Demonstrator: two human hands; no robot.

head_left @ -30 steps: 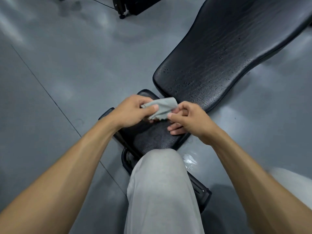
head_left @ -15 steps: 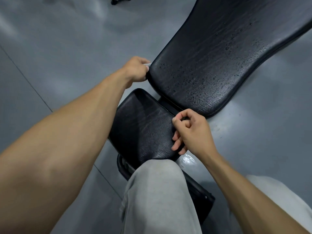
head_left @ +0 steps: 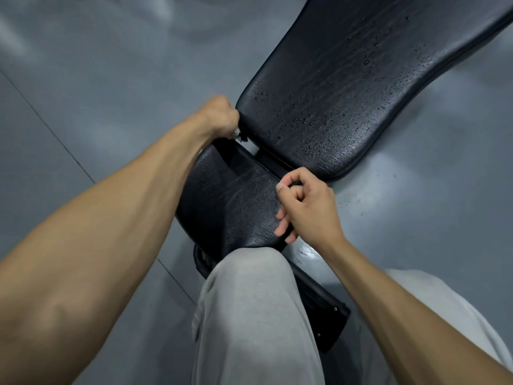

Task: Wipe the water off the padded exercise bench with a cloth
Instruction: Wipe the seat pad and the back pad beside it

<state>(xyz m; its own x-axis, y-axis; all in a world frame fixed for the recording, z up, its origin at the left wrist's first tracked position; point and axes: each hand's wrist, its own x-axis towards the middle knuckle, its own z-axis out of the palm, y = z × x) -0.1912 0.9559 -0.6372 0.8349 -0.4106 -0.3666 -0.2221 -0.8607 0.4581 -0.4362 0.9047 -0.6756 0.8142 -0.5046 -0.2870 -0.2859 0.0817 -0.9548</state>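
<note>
The black padded bench has a back pad (head_left: 347, 87) dotted with water drops and a smaller seat pad (head_left: 230, 201) nearer to me. My left hand (head_left: 219, 118) is curled at the back pad's near left corner and grips the grey cloth (head_left: 236, 132). Only a pale scrap of the cloth shows under the fist. My right hand (head_left: 308, 207) rests on the seat pad's right edge, fingers loosely curled and holding nothing.
My knee in grey trousers (head_left: 249, 301) covers the seat's near end. The bench's black frame (head_left: 324, 315) runs under it. Grey floor (head_left: 83, 79) surrounds the bench, with a wet patch (head_left: 305, 252) and small drops right of the seat.
A second ago both hands held the cloth over the seat. My left hand has carried it to the back pad's near left corner, while the right hand stayed by the seat edge.
</note>
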